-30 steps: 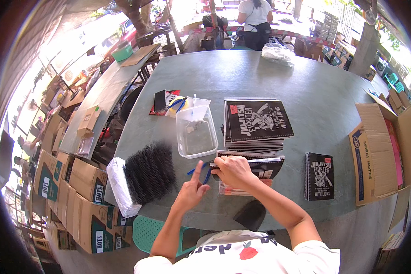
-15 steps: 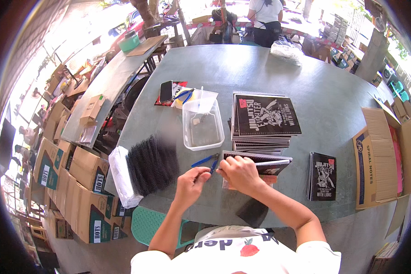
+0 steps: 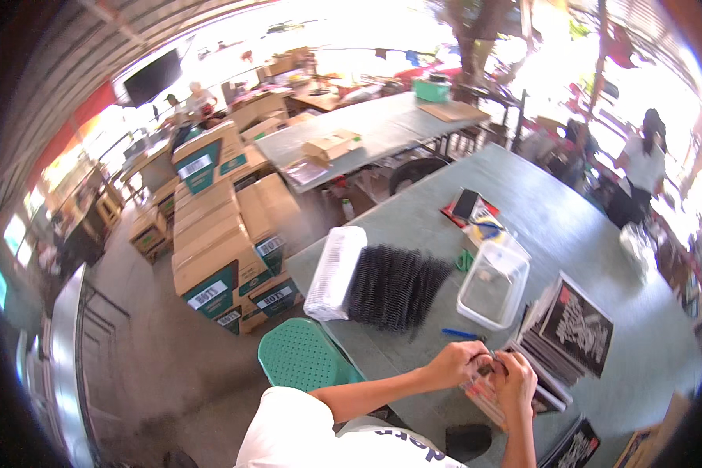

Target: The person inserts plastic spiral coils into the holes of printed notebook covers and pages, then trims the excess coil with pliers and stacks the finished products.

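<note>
Both hands [image 3: 487, 373] on booklet [image 3: 498, 398]

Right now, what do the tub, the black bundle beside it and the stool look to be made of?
The tub looks like clear, glossy plastic: the table shows through its walls. The black bundle seems a row of thin coils, plastic or coated wire; I cannot tell which. The green stool looks like moulded matte plastic, with a dotted, perforated seat.

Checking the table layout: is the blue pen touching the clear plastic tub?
Apart. The head view shows the blue pen lying on bare green tabletop, with a strip of table between it and the clear plastic tub.
</note>
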